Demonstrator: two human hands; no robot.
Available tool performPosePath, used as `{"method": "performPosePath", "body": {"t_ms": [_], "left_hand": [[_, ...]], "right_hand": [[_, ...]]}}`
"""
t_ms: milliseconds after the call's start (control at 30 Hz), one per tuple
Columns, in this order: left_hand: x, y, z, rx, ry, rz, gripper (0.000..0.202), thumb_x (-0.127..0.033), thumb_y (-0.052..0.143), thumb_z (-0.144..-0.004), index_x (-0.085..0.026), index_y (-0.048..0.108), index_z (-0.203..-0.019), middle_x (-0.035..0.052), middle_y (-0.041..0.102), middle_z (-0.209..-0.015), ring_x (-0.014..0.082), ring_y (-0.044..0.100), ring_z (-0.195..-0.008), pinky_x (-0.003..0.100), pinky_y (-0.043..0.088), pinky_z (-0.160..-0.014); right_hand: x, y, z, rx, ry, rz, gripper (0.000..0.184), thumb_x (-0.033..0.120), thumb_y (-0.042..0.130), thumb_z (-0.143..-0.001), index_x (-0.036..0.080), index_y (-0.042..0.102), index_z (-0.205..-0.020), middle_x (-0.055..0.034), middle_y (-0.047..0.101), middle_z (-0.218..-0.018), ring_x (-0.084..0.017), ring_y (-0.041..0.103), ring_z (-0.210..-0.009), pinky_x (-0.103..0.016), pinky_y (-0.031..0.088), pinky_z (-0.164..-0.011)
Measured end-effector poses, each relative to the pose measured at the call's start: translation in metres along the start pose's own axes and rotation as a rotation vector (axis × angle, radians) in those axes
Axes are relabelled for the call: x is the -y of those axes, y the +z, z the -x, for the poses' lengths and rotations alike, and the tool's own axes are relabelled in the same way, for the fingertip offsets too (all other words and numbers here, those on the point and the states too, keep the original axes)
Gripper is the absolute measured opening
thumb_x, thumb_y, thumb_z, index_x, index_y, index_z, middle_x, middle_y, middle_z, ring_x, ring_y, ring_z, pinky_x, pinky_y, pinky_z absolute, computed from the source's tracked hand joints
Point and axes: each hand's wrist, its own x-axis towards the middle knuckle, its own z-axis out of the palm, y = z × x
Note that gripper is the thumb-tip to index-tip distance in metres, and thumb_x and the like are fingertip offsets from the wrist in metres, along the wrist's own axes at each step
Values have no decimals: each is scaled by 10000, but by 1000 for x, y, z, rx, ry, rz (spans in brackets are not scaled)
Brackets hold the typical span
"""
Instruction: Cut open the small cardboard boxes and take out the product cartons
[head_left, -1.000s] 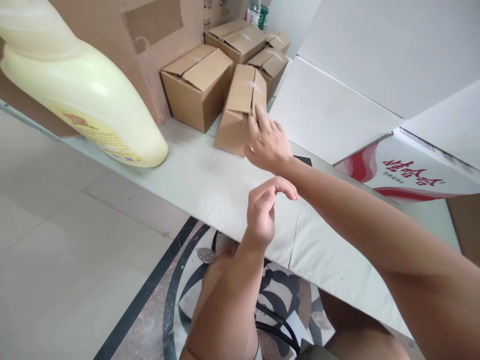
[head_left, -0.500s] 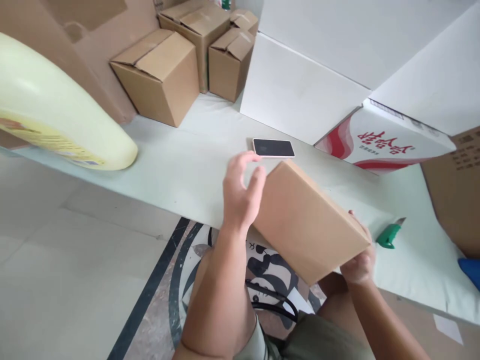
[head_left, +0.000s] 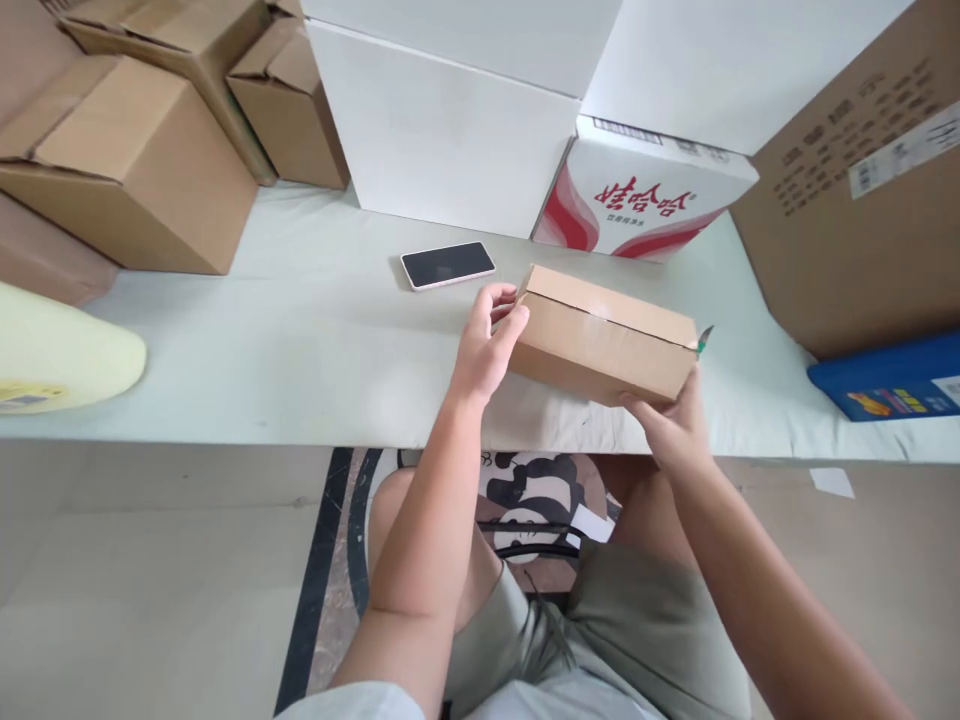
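A small brown cardboard box (head_left: 604, 335) lies near the front edge of the pale table (head_left: 300, 340), held between both hands. My left hand (head_left: 487, 345) grips its left end, fingers curled over the top edge. My right hand (head_left: 671, 425) holds its lower right corner from beneath. A green cutter tip (head_left: 703, 340) peeks out behind the box's right end. A phone (head_left: 448, 265) lies face up just beyond my left hand.
Several brown cartons (head_left: 127, 170) stand at the back left, big white boxes (head_left: 450, 130) behind, a red-and-white box (head_left: 637, 205) and a large brown carton (head_left: 855, 190) at right. A blue pack (head_left: 889, 380) lies at right. A pale yellow bottle (head_left: 60, 355) lies at left.
My right hand took a small box from the stack at the back and brought it to the table's front edge. My left hand closed on its left end. The view swung right.
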Motion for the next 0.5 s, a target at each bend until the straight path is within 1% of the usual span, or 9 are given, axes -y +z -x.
{"method": "performPosePath", "body": {"t_ms": [67, 133, 200, 267, 300, 333, 400, 467, 500], "left_hand": [[5, 8, -4, -33, 28, -64, 211, -408, 623, -910, -242, 617, -1040, 81, 659, -1214, 217, 641, -1141, 364, 530, -977], [10, 14, -5, -78, 87, -144, 169, -401, 652, -907, -239, 611, -932, 71, 624, -1107, 200, 629, -1040, 336, 540, -880], [14, 19, -3, -129, 180, -193, 201, -386, 673, -905, -236, 560, -832, 51, 562, -979, 182, 588, -912, 307, 525, -757], [20, 22, 0, -174, 278, -218, 273, -366, 672, -918, -230, 493, -762, 37, 504, -922, 167, 538, -827, 301, 508, -707], [24, 23, 1, -199, 320, -224, 308, -366, 674, -925, -227, 467, -744, 37, 492, -929, 166, 537, -836, 306, 515, -731], [27, 23, 1, -225, 354, -223, 331, -376, 680, -930, -225, 455, -741, 39, 493, -958, 170, 557, -886, 315, 527, -791], [34, 22, -2, -263, 390, -182, 330, -434, 706, -925, -235, 478, -794, 46, 526, -1077, 194, 591, -1081, 345, 525, -961], [40, 19, -8, -247, 398, -109, 312, -515, 732, -898, -271, 542, -943, 46, 557, -1250, 229, 565, -1275, 387, 490, -1092], [42, 17, -11, -213, 396, -81, 351, -550, 741, -880, -297, 568, -1051, 45, 561, -1336, 248, 551, -1327, 412, 478, -1128]], "right_hand": [[-5, 4, -7, -3, 61, -61, 803, 412, 806, -672, 281, 477, -1392, -94, 614, -1341, -271, 617, -1245, -473, 564, -1042], [-9, 10, -14, -52, 60, -146, 655, 469, 748, -715, 277, 525, -1300, -73, 634, -1263, -254, 611, -1222, -459, 546, -1060], [-12, 17, -23, -120, 31, -225, 510, 549, 650, -782, 281, 551, -1204, -56, 633, -1217, -238, 602, -1216, -444, 528, -1082], [-11, 22, -32, -156, 7, -290, 438, 590, 586, -825, 288, 560, -1142, -44, 624, -1189, -224, 604, -1199, -418, 522, -1082], [-11, 23, -35, -147, 0, -308, 426, 596, 592, -828, 289, 564, -1123, -39, 623, -1175, -219, 607, -1185, -403, 522, -1073], [-11, 23, -39, -122, -5, -324, 425, 598, 617, -822, 288, 568, -1109, -37, 623, -1162, -216, 612, -1171, -389, 523, -1060], [-14, 17, -46, -48, 3, -346, 466, 631, 645, -803, 290, 557, -1107, -39, 628, -1158, -216, 623, -1135, -374, 535, -1007], [-22, 4, -55, -44, 53, -337, 506, 692, 581, -812, 294, 520, -1119, -43, 631, -1138, -211, 638, -1071, -370, 548, -931], [-28, -6, -60, -84, 89, -283, 496, 695, 527, -830, 290, 504, -1116, -44, 628, -1107, -206, 643, -1031, -368, 549, -901]]}}
